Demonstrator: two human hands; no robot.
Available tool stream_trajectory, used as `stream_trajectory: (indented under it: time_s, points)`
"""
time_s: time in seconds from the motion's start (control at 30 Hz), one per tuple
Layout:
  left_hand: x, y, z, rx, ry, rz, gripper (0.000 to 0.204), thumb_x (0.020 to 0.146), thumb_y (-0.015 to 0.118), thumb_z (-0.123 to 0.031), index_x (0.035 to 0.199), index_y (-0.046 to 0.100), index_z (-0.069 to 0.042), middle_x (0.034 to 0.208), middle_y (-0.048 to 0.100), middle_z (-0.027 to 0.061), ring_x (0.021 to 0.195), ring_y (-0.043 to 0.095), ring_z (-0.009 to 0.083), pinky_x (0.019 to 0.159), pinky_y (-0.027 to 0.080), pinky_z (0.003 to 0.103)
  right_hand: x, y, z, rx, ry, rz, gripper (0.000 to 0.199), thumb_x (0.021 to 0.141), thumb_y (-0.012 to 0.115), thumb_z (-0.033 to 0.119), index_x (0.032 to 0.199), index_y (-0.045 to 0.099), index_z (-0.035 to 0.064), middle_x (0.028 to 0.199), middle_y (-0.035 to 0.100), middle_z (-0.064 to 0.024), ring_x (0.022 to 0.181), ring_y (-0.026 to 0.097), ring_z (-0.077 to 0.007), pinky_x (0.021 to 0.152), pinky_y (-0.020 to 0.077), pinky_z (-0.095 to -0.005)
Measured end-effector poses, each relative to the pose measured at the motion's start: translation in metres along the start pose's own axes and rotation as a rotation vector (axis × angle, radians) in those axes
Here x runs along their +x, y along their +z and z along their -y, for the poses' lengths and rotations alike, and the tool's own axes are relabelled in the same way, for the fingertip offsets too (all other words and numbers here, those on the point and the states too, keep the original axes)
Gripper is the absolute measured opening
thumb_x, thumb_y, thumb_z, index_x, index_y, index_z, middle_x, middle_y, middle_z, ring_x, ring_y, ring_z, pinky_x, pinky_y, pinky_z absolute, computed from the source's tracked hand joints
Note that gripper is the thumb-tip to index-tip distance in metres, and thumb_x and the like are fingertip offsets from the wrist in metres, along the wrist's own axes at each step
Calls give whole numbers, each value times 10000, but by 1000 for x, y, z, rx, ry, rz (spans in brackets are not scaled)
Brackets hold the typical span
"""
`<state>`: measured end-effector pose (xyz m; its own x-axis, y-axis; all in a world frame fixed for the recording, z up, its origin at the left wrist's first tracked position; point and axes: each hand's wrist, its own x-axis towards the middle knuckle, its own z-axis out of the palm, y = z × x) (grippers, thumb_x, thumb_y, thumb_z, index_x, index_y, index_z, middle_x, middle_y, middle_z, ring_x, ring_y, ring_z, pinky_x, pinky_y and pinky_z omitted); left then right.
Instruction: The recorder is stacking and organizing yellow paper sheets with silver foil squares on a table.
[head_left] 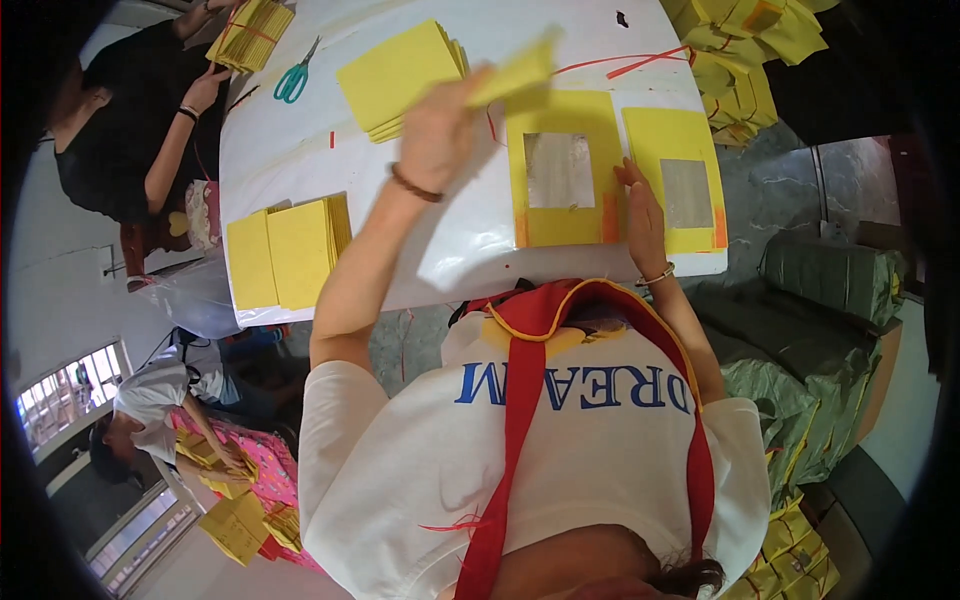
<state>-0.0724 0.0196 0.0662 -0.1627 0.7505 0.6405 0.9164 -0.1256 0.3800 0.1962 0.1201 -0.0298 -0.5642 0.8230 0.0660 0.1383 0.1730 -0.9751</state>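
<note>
Workroom: white-covered table (280,165) is flanked at far left by a co-worker in black (110,150), by whose hands a bound yellow bundle (250,35) is held.
Left piles: yellow packets (312,255) are stacked near the table's edge, below teal scissors (291,84); by a nudge from the nearby forearm, they could be pushed askew.
Upper stack: layered yellow pieces (395,80) are spread unevenly; by a brush of the wrist, they could be scattered.
Left hand (437,125): fingers are closed on a blurred yellow piece (518,72), which could be creased if pinched too tightly.
Windowed packet (560,165): laid flat between the hands, its grey window uppermost; if left unsteadied, it could be shifted.
Right hand (643,210): fingers are extended along that packet's right edge; nothing is seen gripped, and whether pressure is applied cannot be told.
Red strips (640,68): left loose at upper right, they could be snagged.
Second windowed packet (685,190): placed near the right edge, it could be knocked by the right wrist.
</note>
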Motion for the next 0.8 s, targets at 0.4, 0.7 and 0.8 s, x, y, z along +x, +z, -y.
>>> stream_trajectory:
  time_s: [0.4, 0.7, 0.8]
  points:
    - [-52, 17, 132, 541, -25, 100, 456, 741, 543, -26, 1195, 525, -68, 1080, 598, 138, 994, 565, 292, 840, 465, 388, -5, 7, -11, -556, -318, 96, 290, 799, 609, 135, 1080, 608, 65, 1128, 562, -107, 1056, 492, -304, 891, 400, -385]
    - [-40, 9, 135, 402, -74, 421, 463, 739, 574, -70, 1197, 512, -89, 1130, 552, 131, 1053, 512, 297, 871, 445, 384, -7, 8, -10, -627, -320, 103, 301, 787, 617, 97, 1087, 603, 68, 1174, 533, -109, 1075, 476, -300, 917, 376, -385]
    - [-44, 13, 127, 383, -200, 492, 551, 710, 610, -95, 1240, 463, -76, 1205, 488, 167, 1129, 447, 325, 937, 393, 423, -6, 11, -13, -619, -346, 85, 311, 782, 619, 90, 1091, 601, 73, 1178, 531, -105, 1082, 475, -297, 919, 374, -388]
